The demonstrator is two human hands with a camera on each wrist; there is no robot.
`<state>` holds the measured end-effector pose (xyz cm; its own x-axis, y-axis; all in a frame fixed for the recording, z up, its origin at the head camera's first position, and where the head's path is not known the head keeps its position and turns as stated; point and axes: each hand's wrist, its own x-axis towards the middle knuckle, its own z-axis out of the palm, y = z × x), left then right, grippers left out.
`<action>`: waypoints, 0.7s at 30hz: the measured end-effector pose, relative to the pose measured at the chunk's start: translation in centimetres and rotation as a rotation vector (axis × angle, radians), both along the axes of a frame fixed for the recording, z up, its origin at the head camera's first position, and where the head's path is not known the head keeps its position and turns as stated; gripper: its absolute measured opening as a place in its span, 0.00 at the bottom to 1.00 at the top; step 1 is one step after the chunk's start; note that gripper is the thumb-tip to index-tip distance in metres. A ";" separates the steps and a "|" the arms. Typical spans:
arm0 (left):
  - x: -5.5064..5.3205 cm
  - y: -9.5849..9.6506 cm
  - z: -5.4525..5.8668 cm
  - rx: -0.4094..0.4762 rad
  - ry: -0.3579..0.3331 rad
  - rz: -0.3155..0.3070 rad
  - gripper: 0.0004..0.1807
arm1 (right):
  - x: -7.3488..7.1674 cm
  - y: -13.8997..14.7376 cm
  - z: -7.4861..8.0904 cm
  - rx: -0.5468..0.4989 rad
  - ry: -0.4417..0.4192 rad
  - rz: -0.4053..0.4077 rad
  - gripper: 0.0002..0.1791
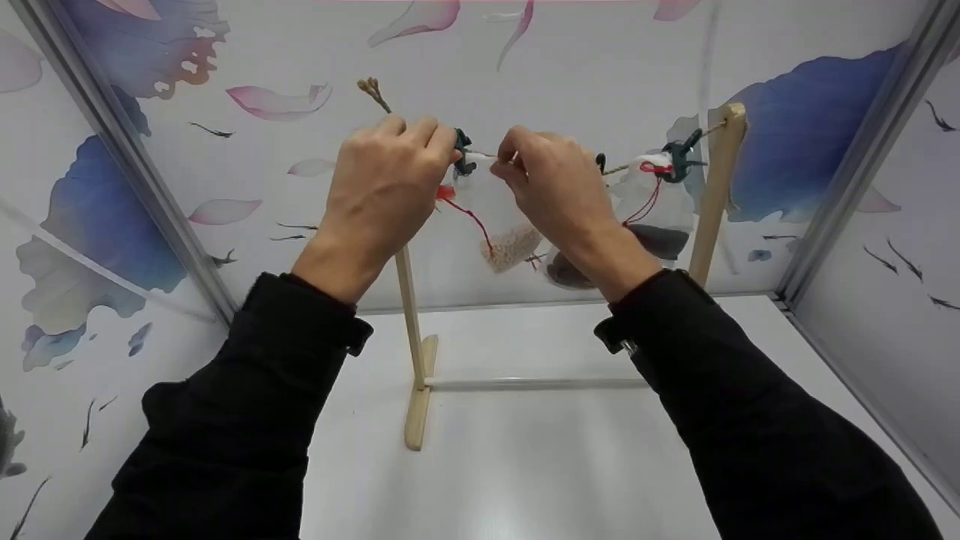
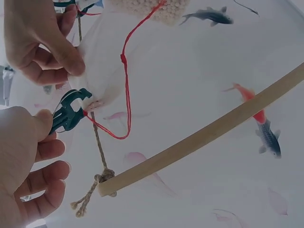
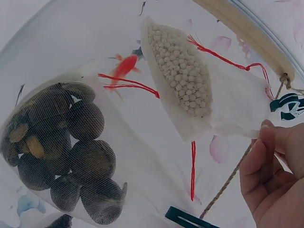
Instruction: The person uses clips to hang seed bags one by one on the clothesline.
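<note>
My left hand (image 1: 390, 176) pinches a dark green clothes peg (image 2: 71, 109) between thumb and fingers. That peg's jaws sit at the gathered end of a white mesh bag of pale beads (image 3: 178, 71), beside the twine line (image 2: 99, 142). My right hand (image 1: 562, 180) pinches the bag's white fabric near the line, a little right of the peg. A red cord (image 2: 127, 95) hangs from the bag. Further right on the line hangs a mesh bag of dark round pieces (image 3: 92, 164), with another green peg (image 3: 187, 218) near its top.
The line runs between two wooden posts, left (image 1: 409, 315) and right (image 1: 716, 195). A pale crossbar (image 1: 540, 383) joins the stand low down, above the white table (image 1: 480, 465). One more peg (image 1: 681, 157) grips the line near the right post. Patterned walls stand behind and beside.
</note>
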<state>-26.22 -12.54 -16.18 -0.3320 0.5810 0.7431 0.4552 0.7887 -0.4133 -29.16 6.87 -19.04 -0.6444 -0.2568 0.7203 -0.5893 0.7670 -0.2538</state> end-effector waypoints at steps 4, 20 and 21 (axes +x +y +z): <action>-0.2 0.6 0.2 -0.039 -0.021 0.069 0.08 | -0.3 -0.4 -0.3 -0.015 -0.011 -0.010 0.06; -0.4 1.9 0.2 -0.109 -0.071 0.180 0.10 | -0.7 -1.2 -1.4 -0.058 0.046 -0.025 0.09; -0.4 1.9 0.2 -0.110 -0.074 0.182 0.10 | -0.7 -1.2 -1.4 -0.059 0.044 -0.023 0.08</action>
<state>-26.62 -10.65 -15.97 -0.4900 0.5827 0.6483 0.3423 0.8126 -0.4717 -29.84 5.67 -20.42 -0.6168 -0.1982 0.7618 -0.5831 0.7652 -0.2730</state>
